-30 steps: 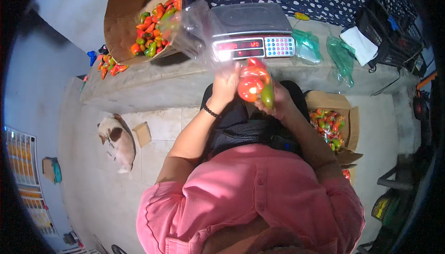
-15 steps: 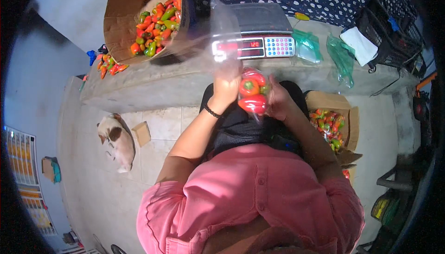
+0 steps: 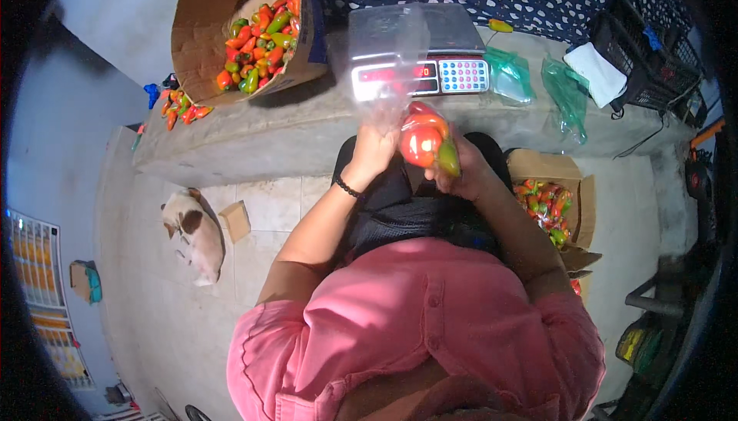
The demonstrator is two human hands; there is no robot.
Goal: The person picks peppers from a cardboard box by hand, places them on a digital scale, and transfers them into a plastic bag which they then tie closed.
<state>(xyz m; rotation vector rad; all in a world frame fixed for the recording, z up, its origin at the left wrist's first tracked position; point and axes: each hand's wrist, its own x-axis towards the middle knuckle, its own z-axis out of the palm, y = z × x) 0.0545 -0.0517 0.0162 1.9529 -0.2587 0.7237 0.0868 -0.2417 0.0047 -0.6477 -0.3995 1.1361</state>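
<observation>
A clear plastic bag of peppers (image 3: 423,143), red with some green, hangs between my hands above my lap. My left hand (image 3: 377,144) is closed round the gathered neck of the bag, whose loose top stands up in front of the scale. Cupped against the filled part from the right, my right hand (image 3: 464,169) has its fingers curled round the peppers. A digital scale (image 3: 461,75) with a lit red display and keypad sits on the ledge just beyond, partly behind the see-through plastic.
On the concrete ledge (image 3: 307,125) lie a tipped cardboard box (image 3: 204,33) of peppers, loose peppers (image 3: 184,109), green plastic bags (image 3: 511,75), a white cloth (image 3: 596,75) and a black crate (image 3: 653,59). Another box (image 3: 586,213) holds bagged peppers on the floor. A dog (image 3: 196,236) lies at left.
The bag of peppers has turned, so a green pepper now faces my right hand. Its loose plastic top has swung slightly right and spread. My right hand has shifted a little lower round it.
</observation>
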